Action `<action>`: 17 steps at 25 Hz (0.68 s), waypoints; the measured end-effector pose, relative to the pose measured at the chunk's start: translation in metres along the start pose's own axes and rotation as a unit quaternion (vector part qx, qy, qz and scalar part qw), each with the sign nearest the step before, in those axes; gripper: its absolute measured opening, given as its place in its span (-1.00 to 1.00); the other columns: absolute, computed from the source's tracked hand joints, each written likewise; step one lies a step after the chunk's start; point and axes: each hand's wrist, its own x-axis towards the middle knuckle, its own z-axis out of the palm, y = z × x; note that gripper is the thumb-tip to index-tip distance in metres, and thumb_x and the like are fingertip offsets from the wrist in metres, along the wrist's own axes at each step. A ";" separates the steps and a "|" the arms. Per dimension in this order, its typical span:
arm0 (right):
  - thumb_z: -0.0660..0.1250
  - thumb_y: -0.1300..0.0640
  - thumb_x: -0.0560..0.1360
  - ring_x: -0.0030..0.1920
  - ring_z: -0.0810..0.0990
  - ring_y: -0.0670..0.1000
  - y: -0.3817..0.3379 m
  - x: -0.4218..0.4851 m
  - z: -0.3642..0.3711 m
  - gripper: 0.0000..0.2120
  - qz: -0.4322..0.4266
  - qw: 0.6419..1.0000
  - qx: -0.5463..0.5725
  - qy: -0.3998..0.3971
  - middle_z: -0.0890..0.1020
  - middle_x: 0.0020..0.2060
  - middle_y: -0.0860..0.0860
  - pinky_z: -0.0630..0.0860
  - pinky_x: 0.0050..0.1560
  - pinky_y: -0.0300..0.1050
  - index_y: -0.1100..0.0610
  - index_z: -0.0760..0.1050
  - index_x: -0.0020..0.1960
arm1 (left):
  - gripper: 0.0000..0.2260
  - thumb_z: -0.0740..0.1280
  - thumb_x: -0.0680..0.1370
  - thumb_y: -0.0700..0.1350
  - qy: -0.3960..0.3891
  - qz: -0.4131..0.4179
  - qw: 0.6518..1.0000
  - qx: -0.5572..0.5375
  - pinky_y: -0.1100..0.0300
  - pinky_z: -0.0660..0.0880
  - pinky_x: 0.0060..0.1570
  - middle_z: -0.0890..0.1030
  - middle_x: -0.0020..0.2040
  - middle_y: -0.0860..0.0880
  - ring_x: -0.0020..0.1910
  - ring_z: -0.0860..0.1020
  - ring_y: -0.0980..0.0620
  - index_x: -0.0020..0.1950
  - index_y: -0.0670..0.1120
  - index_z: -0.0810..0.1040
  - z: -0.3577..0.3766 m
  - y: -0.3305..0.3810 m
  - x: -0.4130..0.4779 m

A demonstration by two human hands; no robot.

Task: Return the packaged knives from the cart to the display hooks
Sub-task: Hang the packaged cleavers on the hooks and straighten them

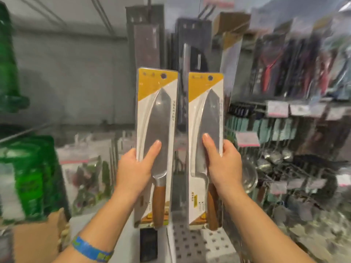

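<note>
I hold two packaged knives upright, side by side, in front of the display. My left hand (134, 168) grips the left packaged knife (156, 114), thumb across its blade. My right hand (222, 164) grips the right packaged knife (206, 111) the same way. Each card is white with a yellow top corner and a hang hole near the top; each knife has a wooden handle pointing down. Behind them hang dark packaged knives (146, 44) on the display, blurred. The hooks themselves are too blurred to make out.
A white pegboard panel (191, 242) runs below the packages. To the right are racks of hanging utensils (288, 69) with price tags (277, 109) and metal ladles. Green packages (32, 177) and a cardboard box (36, 240) stand at the left.
</note>
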 end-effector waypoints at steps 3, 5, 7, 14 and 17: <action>0.36 -0.37 0.48 -0.25 0.62 -0.26 -0.039 0.058 -0.006 -0.60 -0.056 0.998 -0.005 0.014 0.67 -0.28 -0.24 0.41 -0.34 -0.39 -0.03 0.56 -0.16 | -0.58 0.37 0.37 0.36 0.021 0.082 0.996 0.008 0.42 0.51 -0.33 0.69 -0.28 0.22 -0.27 0.65 0.27 -0.17 0.00 0.66 0.020 0.050 0.041; 0.35 -0.36 0.50 -0.28 0.61 -0.24 -0.067 0.098 -0.012 -0.58 -0.096 0.995 -0.007 0.036 0.65 -0.33 -0.15 0.40 -0.35 -0.36 -0.01 0.54 -0.21 | -0.58 0.39 0.41 0.35 0.047 0.121 0.991 0.008 0.35 0.53 -0.28 0.69 -0.30 0.16 -0.28 0.64 0.25 -0.20 -0.02 0.66 0.030 0.081 0.072; 0.33 -0.36 0.51 -0.28 0.60 -0.16 -0.092 0.132 -0.023 -0.55 -0.128 0.991 -0.015 0.043 0.62 -0.31 -0.10 0.43 -0.31 -0.23 0.02 0.51 -0.23 | -0.66 0.43 0.48 0.26 0.053 0.145 0.988 -0.001 0.39 0.47 -0.31 0.65 -0.36 0.22 -0.33 0.60 0.28 -0.27 0.01 0.61 0.039 0.106 0.093; 0.30 -0.43 0.46 -0.28 0.60 0.02 -0.080 0.178 -0.058 -0.29 -0.148 0.987 -0.058 0.036 0.65 -0.27 0.13 0.53 -0.21 0.02 0.29 0.54 -0.13 | -0.62 0.42 0.43 0.29 0.048 0.157 0.986 -0.014 0.48 0.40 -0.41 0.65 -0.39 0.20 -0.40 0.60 0.28 -0.30 -0.02 0.60 0.089 0.109 0.112; 0.32 -0.42 0.44 -0.35 0.56 -0.02 -0.052 0.186 -0.082 -0.32 -0.116 0.990 -0.075 0.023 0.59 -0.37 0.09 0.43 -0.30 0.05 0.26 0.48 -0.24 | -0.61 0.40 0.41 0.32 0.024 0.133 0.991 -0.010 0.42 0.44 -0.37 0.68 -0.35 0.17 -0.36 0.62 0.25 -0.26 -0.02 0.65 0.124 0.097 0.108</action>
